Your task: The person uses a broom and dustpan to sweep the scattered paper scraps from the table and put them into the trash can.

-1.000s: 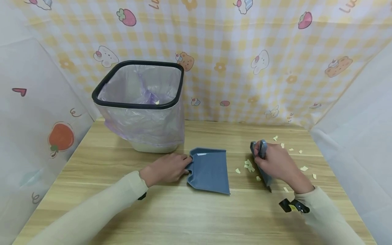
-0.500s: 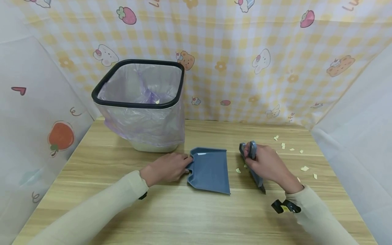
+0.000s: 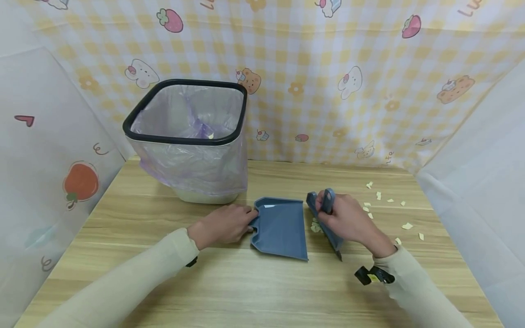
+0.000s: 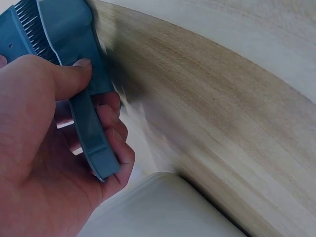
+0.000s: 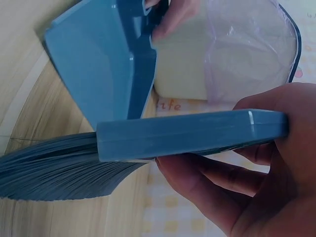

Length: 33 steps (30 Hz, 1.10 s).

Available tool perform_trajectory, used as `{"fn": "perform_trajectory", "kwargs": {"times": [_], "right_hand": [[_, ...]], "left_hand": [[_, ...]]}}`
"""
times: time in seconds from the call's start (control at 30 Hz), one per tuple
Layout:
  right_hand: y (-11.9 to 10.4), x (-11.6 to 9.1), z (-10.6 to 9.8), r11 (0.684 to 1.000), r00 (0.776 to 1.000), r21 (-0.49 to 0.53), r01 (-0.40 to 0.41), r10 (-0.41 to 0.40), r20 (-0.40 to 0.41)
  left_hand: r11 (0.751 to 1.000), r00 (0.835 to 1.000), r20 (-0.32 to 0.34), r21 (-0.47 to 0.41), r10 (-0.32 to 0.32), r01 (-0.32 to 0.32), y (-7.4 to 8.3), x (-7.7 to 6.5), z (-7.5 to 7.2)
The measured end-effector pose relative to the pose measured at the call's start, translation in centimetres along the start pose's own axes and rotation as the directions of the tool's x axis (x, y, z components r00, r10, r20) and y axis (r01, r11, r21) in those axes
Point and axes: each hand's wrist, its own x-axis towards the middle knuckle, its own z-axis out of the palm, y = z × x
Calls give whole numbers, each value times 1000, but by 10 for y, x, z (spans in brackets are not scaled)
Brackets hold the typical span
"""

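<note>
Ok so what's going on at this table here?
A person's left hand grips a blue dustpan resting on the table. The right hand holds a blue brush near the dustpan's open edge, with pale scraps between them. More scraps lie farther right, and a bag-lined bin stands beyond the left hand.

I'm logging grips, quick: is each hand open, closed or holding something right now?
Left hand: closed, holding the dustpan by its handle.
Right hand: closed, holding the brush.
</note>
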Motion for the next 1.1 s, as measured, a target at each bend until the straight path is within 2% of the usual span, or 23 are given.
{"fn": "perform_trajectory", "kwargs": {"times": [0.23, 0.47, 1.1], "right_hand": [[-8, 7, 6, 1000, 1000, 24, 10, -9, -5], [-17, 16, 15, 997, 1000, 70, 27, -27, -4], [-37, 40, 30, 987, 997, 143, 76, -73, -21]], "left_hand": [[1000, 1000, -6, 10, -1, 1, 1, 0, -1], [1000, 999, 35, -8, -20, 21, 1, 2, -2], [999, 997, 67, -9, -50, 51, 1, 4, -3]]}}
